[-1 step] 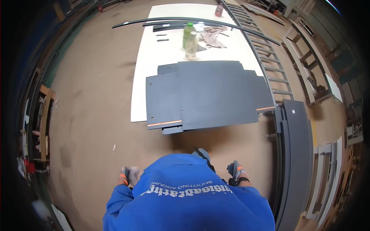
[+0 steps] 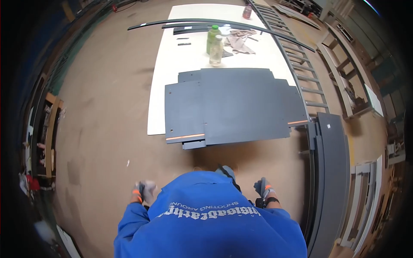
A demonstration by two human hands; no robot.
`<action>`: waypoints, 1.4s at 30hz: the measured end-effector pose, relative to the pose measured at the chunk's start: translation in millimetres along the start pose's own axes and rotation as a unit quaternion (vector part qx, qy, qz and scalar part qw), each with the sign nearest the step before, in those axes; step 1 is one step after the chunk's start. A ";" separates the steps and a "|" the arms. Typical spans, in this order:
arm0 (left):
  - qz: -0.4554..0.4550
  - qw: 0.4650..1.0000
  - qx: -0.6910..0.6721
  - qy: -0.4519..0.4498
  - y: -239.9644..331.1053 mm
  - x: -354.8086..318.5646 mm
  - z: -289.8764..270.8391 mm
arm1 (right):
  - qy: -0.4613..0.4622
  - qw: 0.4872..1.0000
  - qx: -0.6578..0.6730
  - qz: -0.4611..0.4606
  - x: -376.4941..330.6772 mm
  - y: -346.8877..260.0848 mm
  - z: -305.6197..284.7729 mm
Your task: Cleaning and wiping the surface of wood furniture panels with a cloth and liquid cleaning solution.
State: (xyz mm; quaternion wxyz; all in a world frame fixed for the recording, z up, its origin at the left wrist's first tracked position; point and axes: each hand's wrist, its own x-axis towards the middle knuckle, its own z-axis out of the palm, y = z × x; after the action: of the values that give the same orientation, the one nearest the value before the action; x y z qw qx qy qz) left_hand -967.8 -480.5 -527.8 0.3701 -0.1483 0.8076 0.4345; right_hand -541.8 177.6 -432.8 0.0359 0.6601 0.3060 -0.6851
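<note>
My left hand hangs low beside my left side, in a grey glove with an orange band at the cuff. Its fingers are curled around a pale patch that may be glove or cloth; I cannot tell which. My right hand, gloved in the same way, is held by my right side with its fingers closed and nothing visible in them. Both are apart from the stacked dark grey panels, which lie ahead on the near end of a white table. Narrow orange strips show along the panels' near edges.
A green-capped bottle and a clear bottle stand behind the panels near a crumpled cloth. Long dark strips cross the table's far part. A roller conveyor runs along the right, with long dark panels nearer me.
The whole view has shifted very slightly. Both hands keep nearly the same pose, and the panels and bottles stay in place.
</note>
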 end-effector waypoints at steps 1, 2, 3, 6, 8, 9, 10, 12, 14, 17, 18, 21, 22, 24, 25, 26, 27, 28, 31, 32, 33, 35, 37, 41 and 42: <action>0.111 0.962 0.242 0.067 26.4 10.7 1.7 | -0.001 1.000 -0.009 0.001 -2.6 -8.6 8.0; 0.121 0.976 0.159 0.090 38.5 7.5 3.8 | 0.010 1.000 -0.024 -0.016 -17.5 -31.1 33.0; 0.130 0.983 0.077 0.109 52.9 2.1 9.5 | 0.027 0.998 -0.037 -0.032 -31.5 -47.5 50.1; 0.081 0.982 0.016 0.169 148.3 -14.5 49.8 | 0.003 0.996 -0.051 -0.068 -21.5 -49.4 51.0; 0.070 0.983 -0.013 0.168 204.1 -45.0 70.3 | 0.007 0.997 -0.040 -0.059 -24.8 -44.7 53.8; 0.078 0.984 0.037 0.158 217.5 -54.1 73.9 | 0.005 0.998 -0.033 -0.051 -28.7 -44.9 58.9; 0.083 0.982 0.085 0.147 221.1 -60.0 76.4 | 0.013 0.998 -0.038 -0.039 -33.7 -43.2 60.7; 0.079 0.984 0.120 0.104 218.1 -66.2 79.0 | 0.017 0.999 -0.042 -0.019 -37.1 -37.1 56.2; 0.061 0.987 0.148 0.014 203.4 -73.5 75.6 | 0.035 0.999 -0.037 0.007 -35.3 -26.4 46.4; 0.049 0.974 0.196 -0.103 181.6 -83.8 63.6 | 0.067 0.997 0.009 0.034 -35.8 -9.0 29.9; 0.040 0.967 0.201 -0.150 184.5 -98.1 59.7 | 0.062 0.997 0.036 0.042 -30.7 -1.9 22.0; 0.056 0.941 0.305 -0.133 92.1 -91.9 35.4 | -0.147 0.983 0.077 0.078 24.5 16.3 -17.7; 0.031 0.927 0.350 -0.135 118.9 -102.3 44.1 | -0.060 0.994 0.059 0.075 16.3 17.5 -10.6; 0.020 0.945 0.282 -0.162 150.5 -115.6 31.4 | -0.085 0.989 0.084 0.082 9.9 17.9 -12.5; 0.007 0.962 0.205 -0.180 151.4 -121.4 29.4 | -0.116 0.984 0.102 0.087 9.6 16.3 -14.5; 0.006 0.986 -0.030 -0.164 137.8 -117.3 23.9 | -0.117 0.984 0.096 0.090 5.9 5.2 -7.7; 0.005 0.988 -0.090 -0.129 132.3 -108.0 18.9 | -0.230 0.961 0.143 0.054 2.1 -8.2 -2.0; 0.008 0.984 -0.145 -0.102 157.8 -96.2 17.8 | -0.335 0.922 0.196 0.013 -13.5 -27.1 11.6; 0.131 0.978 -0.156 -0.040 239.7 -75.4 12.7 | -0.240 0.957 0.138 -0.087 -100.2 -102.8 79.8; 0.158 0.979 -0.126 0.009 249.2 -61.8 8.0 | -0.203 0.968 0.116 -0.095 -135.1 -129.3 117.1; 0.169 0.979 -0.116 0.021 297.1 -69.4 16.1 | -0.204 0.965 0.133 -0.096 -122.6 -142.5 119.9; 0.173 0.978 -0.111 0.030 369.2 -90.0 38.8 | -0.483 0.867 0.114 -0.026 -98.5 -170.7 124.3; 0.198 0.967 -0.159 0.013 412.1 -98.2 52.8 | -0.429 0.899 0.081 -0.033 -107.1 -197.9 154.0; 0.216 0.954 -0.209 -0.009 491.4 -106.6 78.7 | -0.369 0.926 0.068 -0.051 -133.8 -252.3 209.4; 0.210 0.951 -0.228 -0.005 514.5 -111.4 86.6 | -0.377 0.919 0.102 -0.050 -118.5 -259.7 214.1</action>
State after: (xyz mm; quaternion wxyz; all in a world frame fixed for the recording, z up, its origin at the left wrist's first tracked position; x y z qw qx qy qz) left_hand -1139.8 -121.8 -172.3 0.2308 -0.0531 0.6981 0.6757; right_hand -833.5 246.0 -239.0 0.0470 0.3371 0.2311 -0.9115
